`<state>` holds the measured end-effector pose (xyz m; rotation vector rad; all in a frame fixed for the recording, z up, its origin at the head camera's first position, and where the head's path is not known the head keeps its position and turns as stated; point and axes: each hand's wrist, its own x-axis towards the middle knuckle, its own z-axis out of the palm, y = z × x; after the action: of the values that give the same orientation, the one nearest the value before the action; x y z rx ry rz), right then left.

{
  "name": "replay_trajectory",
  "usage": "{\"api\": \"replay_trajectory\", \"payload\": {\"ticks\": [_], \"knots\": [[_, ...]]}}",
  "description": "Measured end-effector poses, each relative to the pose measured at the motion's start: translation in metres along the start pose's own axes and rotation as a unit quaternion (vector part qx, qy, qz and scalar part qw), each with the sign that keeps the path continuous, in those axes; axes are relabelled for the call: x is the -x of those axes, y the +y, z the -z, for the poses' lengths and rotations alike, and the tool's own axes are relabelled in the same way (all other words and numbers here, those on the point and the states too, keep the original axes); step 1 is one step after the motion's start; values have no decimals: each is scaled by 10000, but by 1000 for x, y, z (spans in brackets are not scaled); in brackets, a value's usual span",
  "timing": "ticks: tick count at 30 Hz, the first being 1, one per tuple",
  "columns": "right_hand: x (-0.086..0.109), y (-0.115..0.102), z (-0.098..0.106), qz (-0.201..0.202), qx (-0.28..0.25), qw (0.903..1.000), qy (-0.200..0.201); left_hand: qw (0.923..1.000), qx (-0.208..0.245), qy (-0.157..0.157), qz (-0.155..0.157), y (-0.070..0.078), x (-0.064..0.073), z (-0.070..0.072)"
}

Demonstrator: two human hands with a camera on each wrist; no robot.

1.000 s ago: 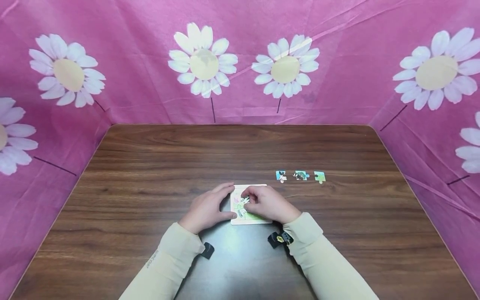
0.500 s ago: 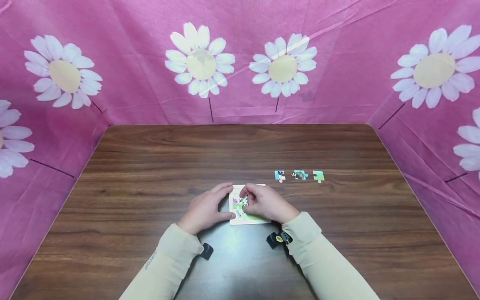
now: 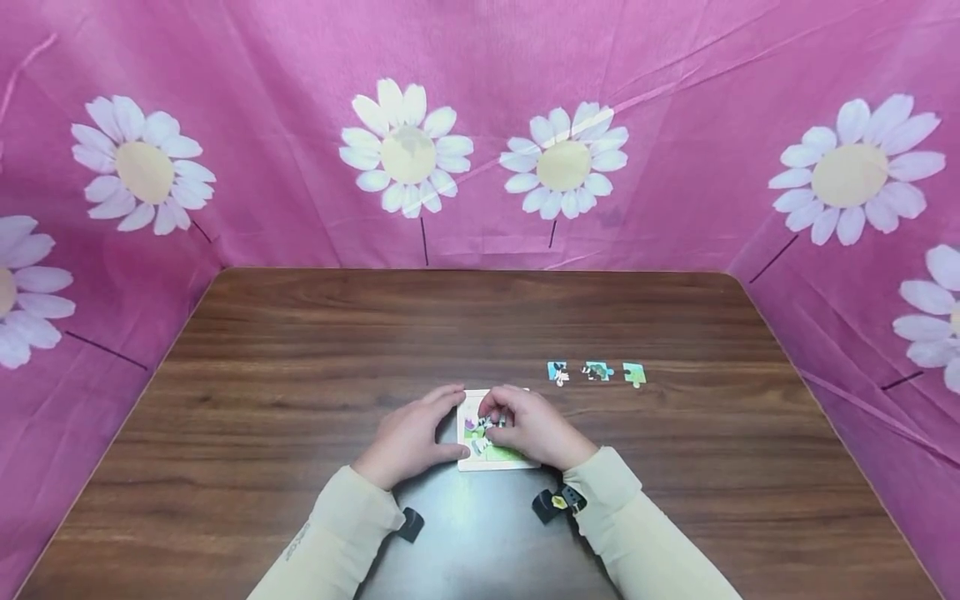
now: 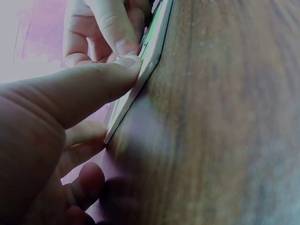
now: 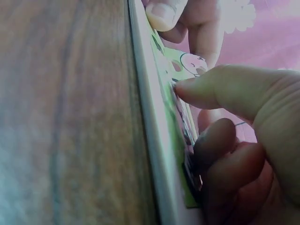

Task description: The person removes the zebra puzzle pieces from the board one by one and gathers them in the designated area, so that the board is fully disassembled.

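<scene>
Here, the head view shows the left hand (image 3: 408, 439) holding the puzzle board (image 3: 497, 467) by its left edge on the table (image 3: 330, 333), the right hand (image 3: 538, 428) pinching a piece (image 3: 483, 423) over it. From the left wrist, a thumb (image 4: 91, 86) touches the rim (image 4: 150, 64); from the right, fingers (image 5: 216, 133) curl against the piece.

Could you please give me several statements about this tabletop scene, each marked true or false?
1. Three small flat, colourful jigsaw pieces lie in a row on the brown wood-grain table. True.
2. The left hand touches the pale-rimmed rectangular puzzle board. True.
3. Only one hand is at the board. False: the right hand is there too.
4. The backdrop is plain blue. False: it is pink cloth with white daisies.
5. The row lies left of the board. False: it lies beyond, to the right.
</scene>
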<state>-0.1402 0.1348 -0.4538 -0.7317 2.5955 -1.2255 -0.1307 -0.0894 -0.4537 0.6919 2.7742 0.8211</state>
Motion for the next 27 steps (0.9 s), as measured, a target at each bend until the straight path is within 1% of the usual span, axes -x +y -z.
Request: {"api": "replay_trajectory", "payload": {"ticks": [5,16,27], "knots": [[2,0,0,39,-2,10000,-26,10000,46,31,3,-1,1,-1],[4,4,-4,36,-225,9997,-65,10000,30,67,-33,-1,1,-1],[4,4,-1,10,-448,9990,77,9999,30,124,-58,0,0,-1]]}}
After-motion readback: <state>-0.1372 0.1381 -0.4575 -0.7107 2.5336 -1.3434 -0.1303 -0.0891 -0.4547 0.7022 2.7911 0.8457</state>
